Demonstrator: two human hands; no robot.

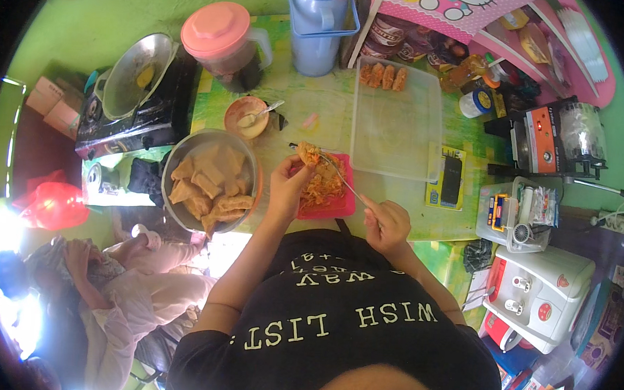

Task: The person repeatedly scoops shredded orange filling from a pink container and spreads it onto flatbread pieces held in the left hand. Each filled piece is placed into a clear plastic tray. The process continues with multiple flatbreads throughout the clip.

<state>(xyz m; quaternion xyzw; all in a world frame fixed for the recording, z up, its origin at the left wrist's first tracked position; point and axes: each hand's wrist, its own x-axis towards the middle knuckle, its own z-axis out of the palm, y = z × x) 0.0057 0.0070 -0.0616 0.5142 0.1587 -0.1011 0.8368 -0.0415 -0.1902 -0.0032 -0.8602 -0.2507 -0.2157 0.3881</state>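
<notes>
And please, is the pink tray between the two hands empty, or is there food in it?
Not empty: orange shredded food covers much of the bottom of the pink tray; I cannot tell how deep.

COLOUR AND PATTERN FINDINGS

Held piece [307, 153]: golden-orange. Shredded food [321, 190]: orange. Tray [325, 214]: hot pink. Tabletop [317, 96]: yellow-green, patchy. Jug lid [215, 29]: salmon. Flask [314, 50]: blue. Shelf panel [451, 26]: pink, white-dotted. Rounded object [57, 206], far left: apparently red; glare interferes.

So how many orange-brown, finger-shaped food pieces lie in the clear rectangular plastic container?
4: the food pieces lie side by side in a row, toward the far left corner of the container; none seem hidden.
</notes>
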